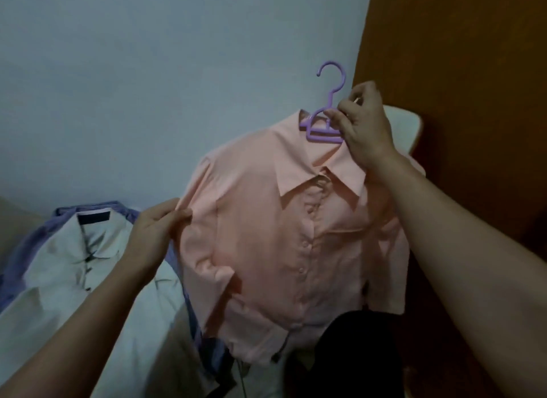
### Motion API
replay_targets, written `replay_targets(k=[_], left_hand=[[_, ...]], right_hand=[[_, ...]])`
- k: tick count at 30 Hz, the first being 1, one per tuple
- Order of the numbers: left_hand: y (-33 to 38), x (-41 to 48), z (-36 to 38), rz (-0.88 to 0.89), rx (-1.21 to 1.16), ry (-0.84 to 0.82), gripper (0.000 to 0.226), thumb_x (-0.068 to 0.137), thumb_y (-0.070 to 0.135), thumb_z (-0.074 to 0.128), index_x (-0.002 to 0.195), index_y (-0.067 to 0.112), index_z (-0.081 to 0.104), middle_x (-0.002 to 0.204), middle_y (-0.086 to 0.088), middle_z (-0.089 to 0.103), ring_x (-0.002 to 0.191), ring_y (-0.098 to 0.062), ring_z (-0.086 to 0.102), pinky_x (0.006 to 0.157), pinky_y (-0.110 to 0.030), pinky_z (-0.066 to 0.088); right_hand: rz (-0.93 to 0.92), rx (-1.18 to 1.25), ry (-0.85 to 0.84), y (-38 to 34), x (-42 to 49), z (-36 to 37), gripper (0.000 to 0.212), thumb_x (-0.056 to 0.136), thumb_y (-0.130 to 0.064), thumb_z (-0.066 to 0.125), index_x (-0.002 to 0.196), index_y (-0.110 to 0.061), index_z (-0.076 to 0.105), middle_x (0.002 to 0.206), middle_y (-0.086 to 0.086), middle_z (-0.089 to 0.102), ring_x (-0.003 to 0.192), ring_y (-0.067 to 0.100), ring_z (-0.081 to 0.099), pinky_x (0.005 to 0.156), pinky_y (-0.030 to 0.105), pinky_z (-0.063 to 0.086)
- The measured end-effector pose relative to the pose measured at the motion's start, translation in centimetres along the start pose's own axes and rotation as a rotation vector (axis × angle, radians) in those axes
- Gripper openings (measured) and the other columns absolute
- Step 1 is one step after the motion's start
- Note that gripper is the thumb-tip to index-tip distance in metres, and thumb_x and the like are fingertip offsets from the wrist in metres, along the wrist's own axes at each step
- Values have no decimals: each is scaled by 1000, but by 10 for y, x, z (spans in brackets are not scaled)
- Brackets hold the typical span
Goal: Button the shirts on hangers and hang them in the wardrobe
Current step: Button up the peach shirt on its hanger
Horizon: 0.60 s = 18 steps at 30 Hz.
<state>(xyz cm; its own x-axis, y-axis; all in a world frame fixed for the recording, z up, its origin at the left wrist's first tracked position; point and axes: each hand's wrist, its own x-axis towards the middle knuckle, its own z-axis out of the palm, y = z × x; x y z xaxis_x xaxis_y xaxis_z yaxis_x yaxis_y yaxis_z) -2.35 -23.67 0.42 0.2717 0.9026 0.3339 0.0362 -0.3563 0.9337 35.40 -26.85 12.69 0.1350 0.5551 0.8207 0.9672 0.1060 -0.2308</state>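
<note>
A peach short-sleeved shirt (266, 234) hangs in the air in front of me on a purple plastic hanger (328, 101), its front placket buttoned down the middle. My right hand (364, 125) grips the hanger at its neck, just above the collar. My left hand (157, 234) pinches the shirt's left sleeve edge. The hanger's hook points up, free of any rail.
A pile of shirts lies at the lower left: a cream shirt (74, 264) with dark buttons on top of a blue striped one (26, 249). A brown wooden wardrobe panel (461, 71) stands on the right, a pale wall (177, 71) behind. A dark object (349, 353) sits low in the middle.
</note>
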Motion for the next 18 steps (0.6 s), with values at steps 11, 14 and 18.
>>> replay_targets(k=[11,14,18], left_hand=[[-6,27,1,-210,105,-38,15,87,20,77,96,8,75,85,-4,78,75,-20,73,67,-30,59],[-21,24,-3,-296,222,-82,24,82,26,82,88,3,74,79,-8,77,67,-20,71,66,-33,56],[-37,23,-11,-252,431,-47,36,81,32,83,74,0,68,61,-3,65,56,-18,60,54,-28,42]], right_hand=[[80,32,102,-3,-25,21,38,99,-51,46,80,-21,57,112,8,47,96,22,52,81,36,40],[236,-88,12,2,-26,22,38,96,-57,47,77,-24,54,105,10,53,94,27,54,76,36,36],[574,20,-109,17,-32,35,51,80,-63,68,70,-13,61,78,8,67,82,32,61,64,34,43]])
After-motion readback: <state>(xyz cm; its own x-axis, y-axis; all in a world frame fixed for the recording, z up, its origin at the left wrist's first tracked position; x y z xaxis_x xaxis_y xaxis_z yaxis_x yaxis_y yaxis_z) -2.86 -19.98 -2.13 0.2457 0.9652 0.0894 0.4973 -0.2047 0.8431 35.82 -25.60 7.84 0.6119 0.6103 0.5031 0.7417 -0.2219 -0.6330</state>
